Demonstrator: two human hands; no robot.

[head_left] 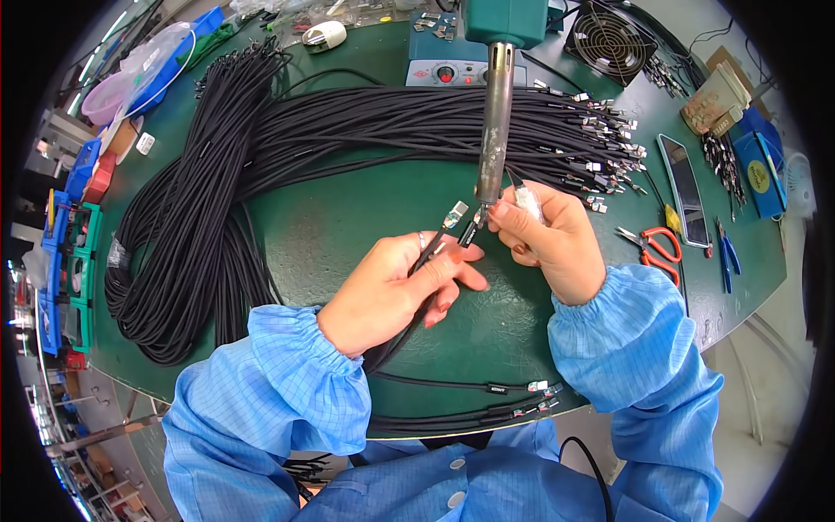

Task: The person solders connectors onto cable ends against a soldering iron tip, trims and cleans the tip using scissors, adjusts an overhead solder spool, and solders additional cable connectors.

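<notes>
My left hand (391, 291) is closed around black cables (426, 255); one bare metal connector (455, 214) sticks up past the fingers. Beside it, a second cable end with a black printed sleeve (469, 233) points up under the metal nozzle of a green hot air gun (493, 130). My right hand (552, 239) is closed, with a white-wrapped pointed tool (527, 203) among its fingers. Its thumb and forefinger meet at the second cable's tip, just below the nozzle; whether they pinch that tip is hidden.
Behind lies a thick bundle of black cables (365, 122), looped at the left. A control box (435, 73) and a fan (611, 42) stand at the back. On the right are a phone (684, 191), orange-handled cutters (661, 250) and blue pliers (729, 255). Finished-looking cable ends (522, 387) lie at the front edge.
</notes>
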